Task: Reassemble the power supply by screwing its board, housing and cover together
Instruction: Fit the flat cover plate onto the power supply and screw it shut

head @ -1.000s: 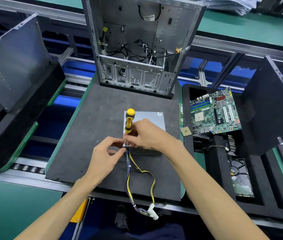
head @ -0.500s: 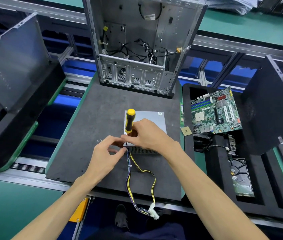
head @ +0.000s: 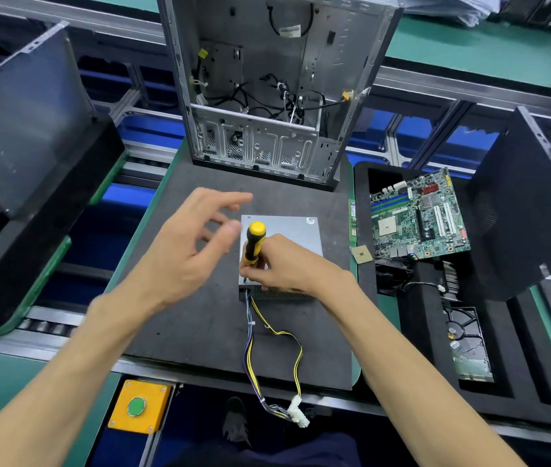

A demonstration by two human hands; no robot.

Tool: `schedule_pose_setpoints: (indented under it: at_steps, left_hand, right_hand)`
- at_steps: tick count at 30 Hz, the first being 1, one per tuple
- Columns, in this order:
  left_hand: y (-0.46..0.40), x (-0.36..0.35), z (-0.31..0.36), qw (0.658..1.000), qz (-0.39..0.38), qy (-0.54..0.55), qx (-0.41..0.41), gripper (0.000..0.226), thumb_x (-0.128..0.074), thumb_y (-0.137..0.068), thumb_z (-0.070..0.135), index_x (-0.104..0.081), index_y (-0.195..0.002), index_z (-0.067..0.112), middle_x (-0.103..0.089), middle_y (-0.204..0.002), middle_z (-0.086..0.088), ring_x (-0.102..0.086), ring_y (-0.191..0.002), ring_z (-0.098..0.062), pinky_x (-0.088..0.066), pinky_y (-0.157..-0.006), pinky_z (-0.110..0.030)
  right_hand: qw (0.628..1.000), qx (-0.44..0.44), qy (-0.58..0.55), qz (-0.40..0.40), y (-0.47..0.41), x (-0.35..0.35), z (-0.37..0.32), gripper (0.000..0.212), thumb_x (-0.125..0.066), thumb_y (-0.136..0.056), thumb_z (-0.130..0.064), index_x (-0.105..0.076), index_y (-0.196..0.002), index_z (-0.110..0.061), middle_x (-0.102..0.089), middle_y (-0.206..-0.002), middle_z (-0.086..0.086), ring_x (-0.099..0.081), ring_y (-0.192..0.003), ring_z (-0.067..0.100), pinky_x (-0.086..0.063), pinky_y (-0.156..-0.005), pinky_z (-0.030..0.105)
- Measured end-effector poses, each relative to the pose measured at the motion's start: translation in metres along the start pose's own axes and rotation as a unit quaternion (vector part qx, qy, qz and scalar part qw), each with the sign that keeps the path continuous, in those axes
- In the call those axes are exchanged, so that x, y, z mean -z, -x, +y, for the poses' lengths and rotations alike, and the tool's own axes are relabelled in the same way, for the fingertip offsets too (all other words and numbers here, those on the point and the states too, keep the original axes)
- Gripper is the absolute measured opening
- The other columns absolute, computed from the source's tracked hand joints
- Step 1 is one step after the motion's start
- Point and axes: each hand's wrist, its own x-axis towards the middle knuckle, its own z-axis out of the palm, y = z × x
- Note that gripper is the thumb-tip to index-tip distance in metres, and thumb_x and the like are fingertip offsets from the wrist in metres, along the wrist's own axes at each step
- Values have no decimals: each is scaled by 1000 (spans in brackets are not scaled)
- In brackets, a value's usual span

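dark mat (head: 200, 332), power supply (head: 287, 230), computer case (head: 267, 96)

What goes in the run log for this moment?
right hand: grips yellow-and-black screwdriver upright on grey metal power supply | left hand: open, lifted | stage: screwing

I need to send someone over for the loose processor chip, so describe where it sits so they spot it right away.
Start at the open computer case standing at the back of the dark foam mat. To its right a green motherboard lies in a black tray. The processor chip lies just off that board's near left corner: a small flat tan square, on its own, with no wires attached.
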Motion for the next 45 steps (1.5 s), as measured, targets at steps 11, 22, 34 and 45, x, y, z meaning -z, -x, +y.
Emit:
schedule_pose_setpoints:
  at_steps: [11, 22, 34, 45]
  left_hand:
    - [-45, 11, 40, 906, -144, -397, -21, 36, -59, -81, 61, -49, -75, 27, -50, -65, 11, -54, -68, -21, -30, -56, -33]
    - [-47, 4, 47, 903, -224, -366, -35, 15, -67, -90, 38, -55, -92, 28, -53, -80, 13, -50, -74, -14, -37, -65, -31]
    - [-52, 9, 47, 885, -218, -409, 46, 34, -51, -89, 62, -61, -93, 30, -57, -77, 11, -55, -75, -19, -49, -70, -37]
    - [-55, 4, 55, 876, -205, -432, 58, 33, -57, -89, 59, -49, -94, 27, -56, -72, 8, -59, -77, -24, -49, -67, -37]
  right_hand:
    - [1000, -3, -30, 9, 4, -5, 11, 17, -74, -89, -25, -73, -104, -17, -71, -86, -5, -65, -84, 14, -53, -84, 36]
    - [994, 9, -86, 66, 7, -23, 29, 10, -78, -89, -28, -79, -96, -20, -64, -77, -27, -62, -76, -10, -43, -71, 8]
    - [994, -22, -82, 69, 7, -29, 25, 5, -72, -91, -28, -76, -88, -30, -66, -75, -22, -58, -71, -10, -42, -65, 8]
    - [999, -14, 6, 36, 5, -22, 11, 14, -65, -97, -26, -76, -100, -18, -75, -93, 2, -66, -89, 20, -53, -84, 39]
